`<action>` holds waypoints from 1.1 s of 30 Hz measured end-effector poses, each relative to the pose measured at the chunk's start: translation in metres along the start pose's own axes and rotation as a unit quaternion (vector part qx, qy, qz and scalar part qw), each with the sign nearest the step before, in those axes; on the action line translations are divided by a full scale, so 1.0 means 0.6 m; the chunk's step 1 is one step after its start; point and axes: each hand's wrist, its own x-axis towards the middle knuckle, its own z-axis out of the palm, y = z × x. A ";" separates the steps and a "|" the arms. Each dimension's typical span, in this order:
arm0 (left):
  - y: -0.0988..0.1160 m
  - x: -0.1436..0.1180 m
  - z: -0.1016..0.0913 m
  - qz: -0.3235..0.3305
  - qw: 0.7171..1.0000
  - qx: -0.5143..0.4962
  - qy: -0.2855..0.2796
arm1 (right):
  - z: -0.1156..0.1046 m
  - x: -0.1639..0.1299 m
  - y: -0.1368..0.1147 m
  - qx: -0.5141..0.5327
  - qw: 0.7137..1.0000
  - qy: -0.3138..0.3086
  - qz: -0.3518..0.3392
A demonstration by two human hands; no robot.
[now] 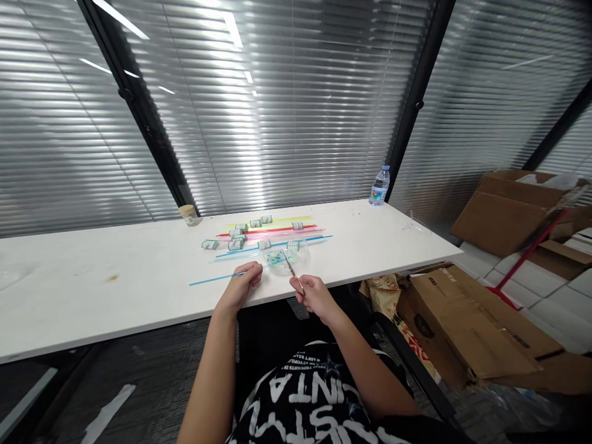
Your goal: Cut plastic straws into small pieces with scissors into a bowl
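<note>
One thin blue straw (210, 281) is held by my left hand (248, 277), the fingers closed around it; its right end reaches to the clear bowl (303, 259), where small bluish pieces (274, 258) lie. Next come the scissors (288, 264), gripped by my right hand (314, 294) with curled fingers; whether the blades are parted, I cannot tell.

Clear bowl (304, 255), one; on its near side, one left hand (248, 277) and one right hand (313, 293), with scissors (290, 266), one pair, and a blue stick (210, 280), one. Behind and around the bowl: small patterned rolls (209, 245), about ten, some overlapping; coloured sticks (272, 230), several, too close to count. Farther back: bottle (380, 186), one, right of the bowl; lidded jar (189, 216), one, left.
</note>
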 end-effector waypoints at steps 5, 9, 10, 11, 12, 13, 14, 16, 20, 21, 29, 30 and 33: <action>0.000 0.000 0.000 -0.006 1.000 -0.001 0.000 | 0.000 0.001 0.003 0.001 1.000 0.003 -0.001; 0.000 0.000 0.001 0.001 1.000 0.008 0.002 | 0.001 0.002 0.005 0.006 1.000 0.013 -0.002; 0.000 0.001 0.002 0.007 1.000 0.008 0.005 | 0.001 0.002 0.004 0.009 1.000 0.016 -0.004; 0.000 0.001 0.002 0.013 1.000 0.004 0.009 | 0.001 0.002 0.003 0.012 1.000 0.019 -0.006; 0.001 0.002 0.003 0.018 1.000 -0.007 0.014 | 0.001 0.002 0.002 0.015 1.000 0.024 -0.007; 0.001 0.003 0.003 0.021 0.999 -0.022 0.021 | 0.001 0.002 0.000 0.018 0.999 0.029 -0.007; 0.002 0.004 0.004 0.022 0.999 -0.041 0.028 | 0.001 0.002 -0.002 0.021 0.999 0.034 -0.006; 0.002 0.005 0.004 0.023 0.996 -0.078 0.044 | 0.000 0.002 -0.005 0.027 0.999 0.042 -0.001; 0.003 0.007 0.003 0.009 0.992 -0.101 0.070 | -0.003 0.001 -0.008 0.031 0.998 0.056 0.003; 0.004 0.006 0.003 0.003 0.993 -0.098 0.071 | -0.003 0.001 -0.008 0.030 0.998 0.059 0.003; 0.008 0.005 0.006 0.001 0.995 -0.069 0.069 | -0.005 0.002 -0.009 0.062 0.997 0.041 0.033; 0.008 0.005 0.006 0.000 0.995 -0.068 0.069 | -0.005 0.002 -0.009 0.065 0.997 0.034 0.036; 0.008 0.006 0.007 -0.002 0.994 -0.074 0.075 | -0.006 0.001 -0.009 0.050 0.998 0.024 0.035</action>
